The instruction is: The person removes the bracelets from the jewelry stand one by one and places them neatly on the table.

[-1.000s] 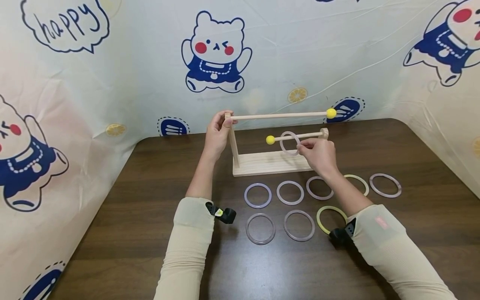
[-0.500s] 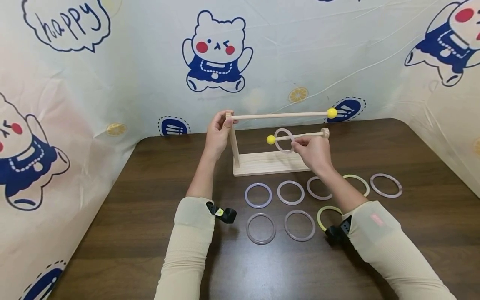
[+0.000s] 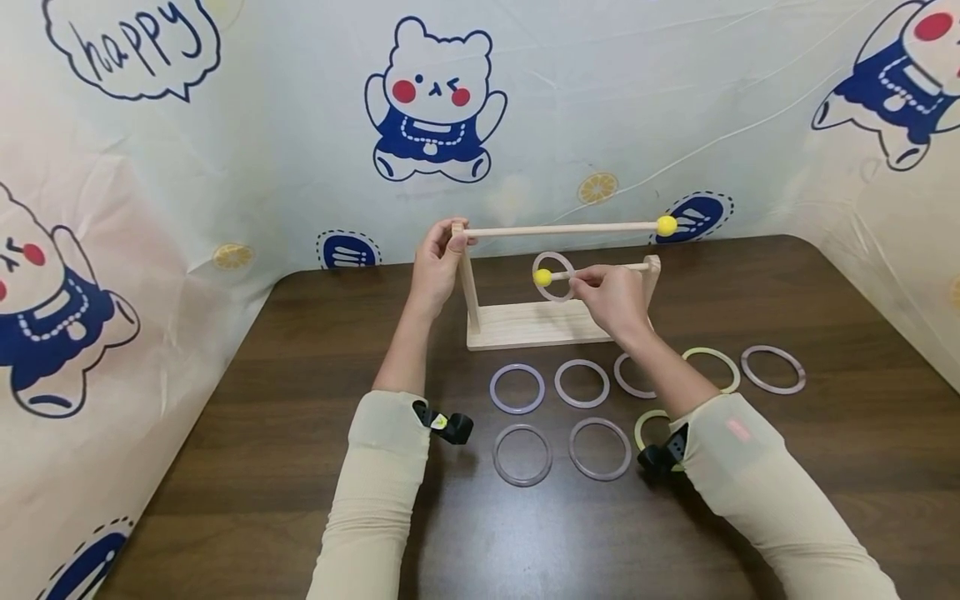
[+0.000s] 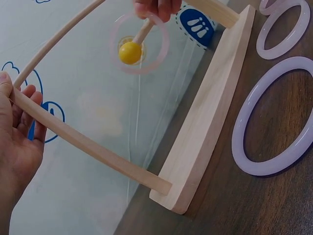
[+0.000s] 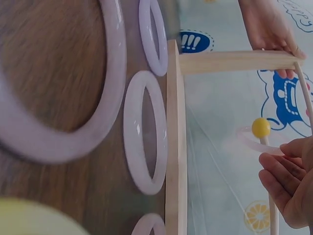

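Note:
My left hand (image 3: 437, 268) grips the top of the left post of a wooden stand (image 3: 536, 327), its thumb near the base of the upper rod (image 3: 562, 230). My right hand (image 3: 618, 302) pinches a pale pink, translucent bangle (image 4: 139, 71) by its edge. That bangle hangs round the outer end of the lower rod, close to the yellow ball (image 3: 542, 277) at its tip. Whether the ball lies inside the bangle or just ahead of it, I cannot tell. The right hand partly covers the lower rod. A yellow ball (image 3: 667, 226) also caps the upper rod, which carries no bangle.
Several bangles lie in two rows on the dark wooden table (image 3: 247, 467) before the stand, among them a blue-violet one (image 3: 517, 412), a grey-lilac one (image 3: 522, 483) and a yellow one (image 3: 709, 351). My right forearm overlaps some. A printed cloth (image 3: 300, 142) rises behind.
My right hand has slid the pale pink bangle leftward along the lower rod, from mid-rod to the yellow ball. The left hand keeps its place on the post.

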A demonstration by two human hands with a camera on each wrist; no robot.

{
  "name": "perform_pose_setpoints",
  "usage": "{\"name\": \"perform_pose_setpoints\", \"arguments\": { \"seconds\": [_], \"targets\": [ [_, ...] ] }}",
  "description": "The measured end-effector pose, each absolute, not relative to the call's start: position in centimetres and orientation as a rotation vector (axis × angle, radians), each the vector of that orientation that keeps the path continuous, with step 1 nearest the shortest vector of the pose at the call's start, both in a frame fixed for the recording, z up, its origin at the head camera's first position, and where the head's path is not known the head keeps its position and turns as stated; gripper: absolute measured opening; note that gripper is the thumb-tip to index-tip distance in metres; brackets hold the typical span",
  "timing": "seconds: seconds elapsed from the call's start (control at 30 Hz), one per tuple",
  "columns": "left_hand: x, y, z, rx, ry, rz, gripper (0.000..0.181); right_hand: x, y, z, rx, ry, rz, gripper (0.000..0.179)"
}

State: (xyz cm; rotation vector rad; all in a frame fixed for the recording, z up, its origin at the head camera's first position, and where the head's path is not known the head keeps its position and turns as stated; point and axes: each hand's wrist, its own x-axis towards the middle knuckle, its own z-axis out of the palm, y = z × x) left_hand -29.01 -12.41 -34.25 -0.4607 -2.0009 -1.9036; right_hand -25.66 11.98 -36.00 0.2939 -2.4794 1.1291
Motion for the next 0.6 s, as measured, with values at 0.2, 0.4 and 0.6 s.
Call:
{"name": "perform_pose_setpoints", "arguments": {
  "seconds": [0.2,0.4,0.6],
  "targets": [
    [-29.01,-12.32,-34.20,-0.472,-1.987,-1.905,0.041,-25.58,11.30,-35.73,0.312,-2.491,1.140,0.015],
    [-28.98,-12.25,-34.17,-0.481,-1.983,-1.897,0.042,-25.23,11.34,-35.56,0.313,-2.482,1.148,0.016],
    [-28.94,-12.31,-34.19,-0.475,-1.983,-1.895,0.046,-24.71,11.61,-35.21,0.315,-2.476,1.176,0.016]
  ]
}}
